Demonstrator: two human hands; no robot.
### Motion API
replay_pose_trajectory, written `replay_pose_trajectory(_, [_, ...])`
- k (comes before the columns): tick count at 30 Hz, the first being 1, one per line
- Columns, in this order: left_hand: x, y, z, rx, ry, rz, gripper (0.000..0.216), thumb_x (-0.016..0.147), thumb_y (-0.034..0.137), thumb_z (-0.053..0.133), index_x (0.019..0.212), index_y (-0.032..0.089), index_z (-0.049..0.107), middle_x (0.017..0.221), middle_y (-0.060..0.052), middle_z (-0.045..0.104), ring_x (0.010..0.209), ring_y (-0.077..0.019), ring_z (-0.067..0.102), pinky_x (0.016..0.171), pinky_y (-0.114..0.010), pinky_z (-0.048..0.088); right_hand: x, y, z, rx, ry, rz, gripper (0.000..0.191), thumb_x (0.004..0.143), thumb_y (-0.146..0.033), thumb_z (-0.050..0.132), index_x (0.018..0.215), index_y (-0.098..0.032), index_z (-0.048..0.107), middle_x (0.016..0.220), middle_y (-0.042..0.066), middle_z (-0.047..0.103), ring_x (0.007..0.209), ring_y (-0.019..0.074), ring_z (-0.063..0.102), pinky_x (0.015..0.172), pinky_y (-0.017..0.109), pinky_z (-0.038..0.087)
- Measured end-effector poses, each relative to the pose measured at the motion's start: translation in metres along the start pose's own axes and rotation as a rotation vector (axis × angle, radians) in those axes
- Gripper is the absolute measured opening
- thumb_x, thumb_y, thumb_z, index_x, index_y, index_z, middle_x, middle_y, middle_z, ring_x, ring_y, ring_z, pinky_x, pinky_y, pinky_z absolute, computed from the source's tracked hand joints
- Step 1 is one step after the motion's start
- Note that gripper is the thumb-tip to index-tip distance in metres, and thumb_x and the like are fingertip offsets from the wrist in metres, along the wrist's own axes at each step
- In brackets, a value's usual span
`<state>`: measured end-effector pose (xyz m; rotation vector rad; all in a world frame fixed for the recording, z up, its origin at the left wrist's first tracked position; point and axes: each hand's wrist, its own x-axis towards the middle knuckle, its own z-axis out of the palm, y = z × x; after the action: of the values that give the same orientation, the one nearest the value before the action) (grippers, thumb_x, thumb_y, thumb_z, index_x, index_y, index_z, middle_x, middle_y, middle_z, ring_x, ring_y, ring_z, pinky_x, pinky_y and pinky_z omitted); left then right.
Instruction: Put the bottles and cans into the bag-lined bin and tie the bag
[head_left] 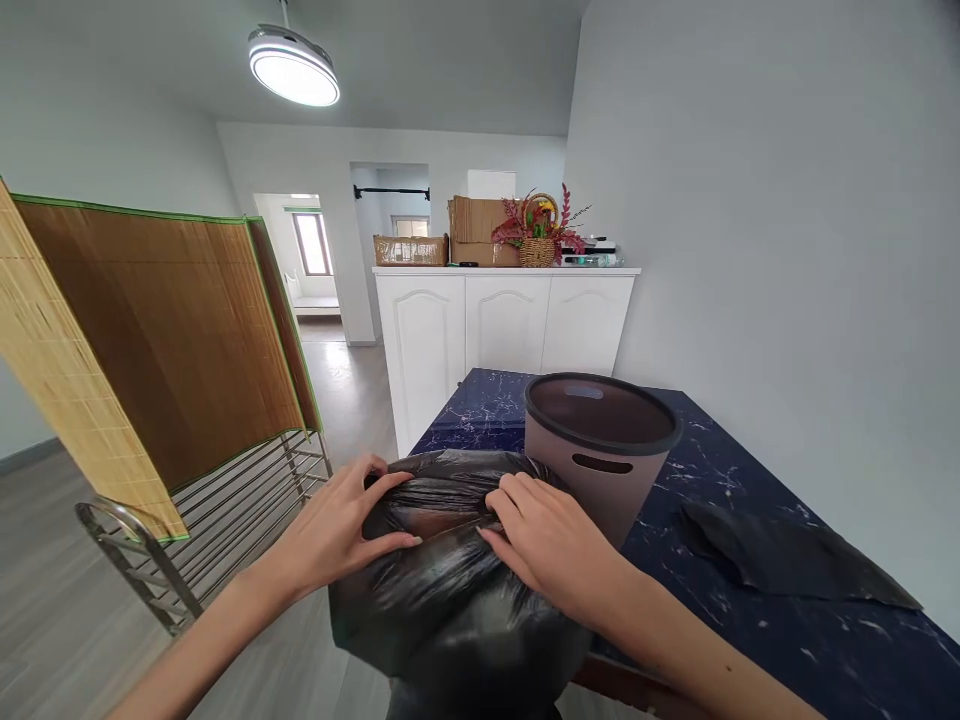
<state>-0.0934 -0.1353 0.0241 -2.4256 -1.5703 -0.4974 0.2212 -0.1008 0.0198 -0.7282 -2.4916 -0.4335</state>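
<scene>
A black plastic bag [465,610] bulges in front of me at the near left edge of the dark blue table. My left hand [349,520] grips the left side of its mouth, with the thumb and index finger apart across the folds. On the other side, my right hand [536,530] is closed on the bag's bunched rim, fingers bent and thumb pressed in. Something brownish shows between the folds, too covered to make out. Right behind the bag stands a brownish-pink waste bin [600,460] with a dark rim and a slot handle.
A folded black plastic sheet or bag [795,555] lies on the marbled blue table [705,450] at the right. To the left stands a metal rack [225,540] with a bamboo mat [165,330] over it. White cabinets [506,315] behind carry cardboard boxes [480,230] and a flower basket [536,250].
</scene>
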Motion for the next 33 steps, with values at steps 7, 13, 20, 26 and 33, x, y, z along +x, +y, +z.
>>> replay_pose_trajectory(7, [-0.002,0.001,0.007,-0.212,-0.01,-0.081,0.063,0.091,0.062,0.074,0.142,0.028,0.06,0.134,-0.011,0.061,0.115,-0.0311,0.069,0.099,-0.043,0.057,-0.01,0.004,0.011,0.255,-0.106,0.055,0.033,0.105,-0.009,0.045,0.137,-0.014,0.054,0.12,0.014,0.065,0.106,0.031,0.066,0.087,0.047,0.059])
replay_pose_trajectory(13, [0.002,0.017,-0.011,-0.358,0.112,-0.104,0.055,0.091,0.039,0.077,0.14,0.029,0.054,0.122,-0.006,0.065,0.107,-0.0251,0.068,0.088,-0.034,0.058,-0.004,0.012,-0.007,0.763,-0.002,0.224,0.036,0.114,-0.023,0.037,0.148,-0.029,0.047,0.139,0.008,0.059,0.122,0.023,0.064,0.103,0.041,0.056])
replay_pose_trajectory(20, [0.017,0.058,-0.036,-0.577,0.23,0.009,0.075,0.077,0.026,0.078,0.145,0.031,0.045,0.116,-0.003,0.061,0.107,-0.0221,0.067,0.093,-0.033,0.057,0.015,0.014,-0.03,0.982,0.142,0.212,0.037,0.113,-0.025,0.04,0.148,-0.03,0.049,0.136,0.008,0.061,0.126,0.022,0.06,0.11,0.041,0.05])
replay_pose_trajectory(26, [0.042,0.073,-0.039,-0.44,0.081,-0.066,0.031,0.094,0.036,0.07,0.125,0.03,0.066,0.093,0.001,0.065,0.075,-0.0161,0.06,0.071,-0.03,0.049,0.031,0.02,-0.029,1.111,0.196,0.222,0.039,0.112,-0.028,0.043,0.151,-0.028,0.05,0.122,0.007,0.063,0.105,0.0202,0.064,0.105,0.043,0.052])
replay_pose_trajectory(33, [0.059,0.083,-0.041,-0.774,-0.031,-0.035,0.069,0.077,0.025,0.075,0.139,0.028,0.045,0.091,0.003,0.058,0.079,-0.0174,0.06,0.073,-0.032,0.053,0.044,0.027,-0.023,1.147,0.223,0.196,0.041,0.11,-0.029,0.047,0.15,-0.029,0.055,0.13,0.007,0.067,0.109,0.0202,0.067,0.105,0.043,0.055])
